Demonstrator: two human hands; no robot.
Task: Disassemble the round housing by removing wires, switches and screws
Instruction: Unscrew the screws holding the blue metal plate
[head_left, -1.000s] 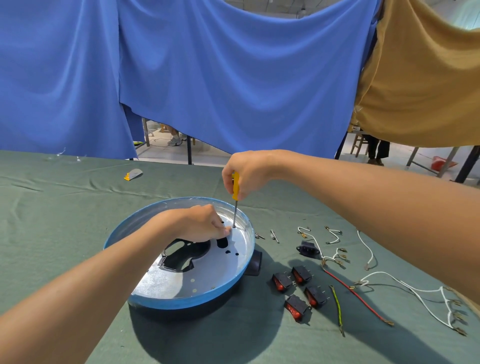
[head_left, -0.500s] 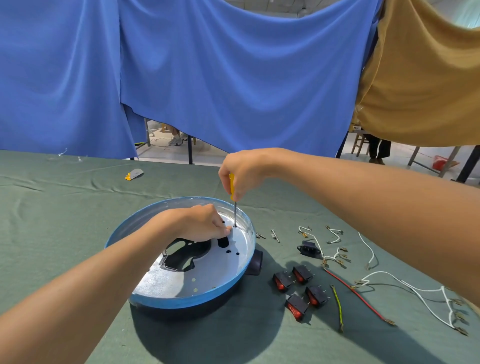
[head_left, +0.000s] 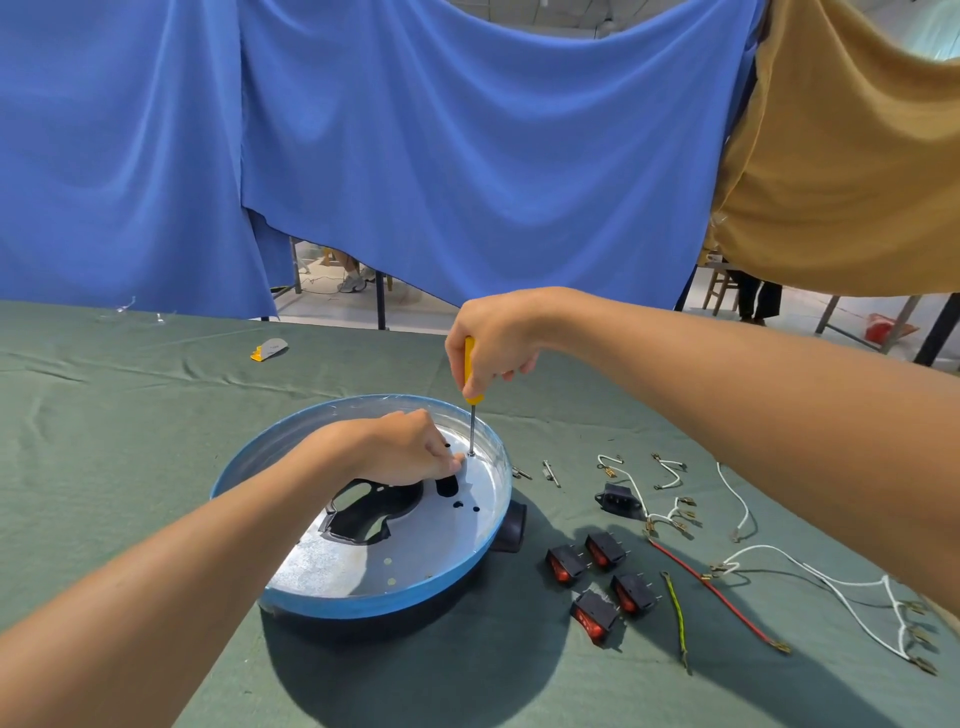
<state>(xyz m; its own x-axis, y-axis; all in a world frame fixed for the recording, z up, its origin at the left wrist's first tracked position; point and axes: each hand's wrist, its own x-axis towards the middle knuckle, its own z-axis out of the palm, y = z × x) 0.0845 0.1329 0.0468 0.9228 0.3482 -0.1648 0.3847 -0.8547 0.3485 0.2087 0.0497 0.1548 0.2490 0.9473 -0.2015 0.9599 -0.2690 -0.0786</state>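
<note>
The round housing (head_left: 374, 566), a blue-rimmed silver pan with a black cut-out in its floor, sits on the green cloth. My right hand (head_left: 493, 343) grips a yellow-handled screwdriver (head_left: 470, 384) held upright, its tip on a screw (head_left: 471, 453) near the far right of the housing floor. My left hand (head_left: 395, 449) rests inside the housing, fingertips curled right beside the screw; whether they pinch it I cannot tell. To the right lie several removed black-and-red switches (head_left: 602, 577), a black socket (head_left: 615, 500), white wires (head_left: 810, 571), a red wire (head_left: 717, 592) and a yellow-green wire (head_left: 678, 613).
Two small loose screws (head_left: 548, 472) lie just right of the housing rim. A yellow and grey scrap (head_left: 269, 348) lies far back on the cloth. Blue and tan drapes hang behind the table; table legs and a person's feet show below them.
My right hand shifted its grip slightly on the screwdriver handle, which stays on the same screw. My left hand has stayed in place.
</note>
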